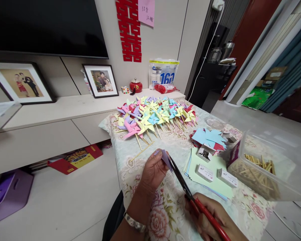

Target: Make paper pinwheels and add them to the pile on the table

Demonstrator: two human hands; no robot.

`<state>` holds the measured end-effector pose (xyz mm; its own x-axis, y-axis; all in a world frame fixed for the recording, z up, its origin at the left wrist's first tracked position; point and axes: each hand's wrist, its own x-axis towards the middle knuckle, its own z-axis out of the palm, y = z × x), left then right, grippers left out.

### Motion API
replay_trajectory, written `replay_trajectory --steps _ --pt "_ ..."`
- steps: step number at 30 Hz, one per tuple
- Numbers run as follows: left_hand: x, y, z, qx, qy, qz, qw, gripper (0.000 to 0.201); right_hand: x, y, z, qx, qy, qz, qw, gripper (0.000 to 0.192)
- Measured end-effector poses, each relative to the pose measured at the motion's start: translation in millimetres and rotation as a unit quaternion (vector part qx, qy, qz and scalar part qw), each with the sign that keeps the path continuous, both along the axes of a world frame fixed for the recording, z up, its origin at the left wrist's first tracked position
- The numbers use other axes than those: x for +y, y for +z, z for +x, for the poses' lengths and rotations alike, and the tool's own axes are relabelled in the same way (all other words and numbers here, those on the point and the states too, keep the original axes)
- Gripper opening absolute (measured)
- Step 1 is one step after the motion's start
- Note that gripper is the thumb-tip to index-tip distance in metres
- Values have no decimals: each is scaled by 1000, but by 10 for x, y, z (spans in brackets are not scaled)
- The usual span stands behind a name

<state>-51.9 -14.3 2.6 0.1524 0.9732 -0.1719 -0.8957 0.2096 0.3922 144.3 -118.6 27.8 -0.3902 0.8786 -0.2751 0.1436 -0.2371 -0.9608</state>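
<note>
Left hand [153,170] raised, fingers pinched shut toward 1 o'clock; right hand [213,217] curled closed at 5 o'clock, wrist bent.

Left hand [154,169] pinches lilac paper [166,159]; right hand [213,217] works red-handled scissors [190,195] into it (pinwheels [155,115] heaped behind).

On the surface [170,214], the pinwheels [154,117] lie at the far end; paper sheets [210,167] lie nearer, with a stick-filled container [266,164] to their right.
</note>
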Motion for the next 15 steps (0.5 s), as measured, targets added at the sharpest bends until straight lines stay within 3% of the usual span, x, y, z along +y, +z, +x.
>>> replay_trajectory --steps 8,15 --pt "19 -26 -7 -2 11 -9 1000 29 17 -178 6 -3 1 -33 999 58" --pt "16 -33 -3 -11 13 -11 1000 25 12 162 -130 -25 -23 -37 999 64"
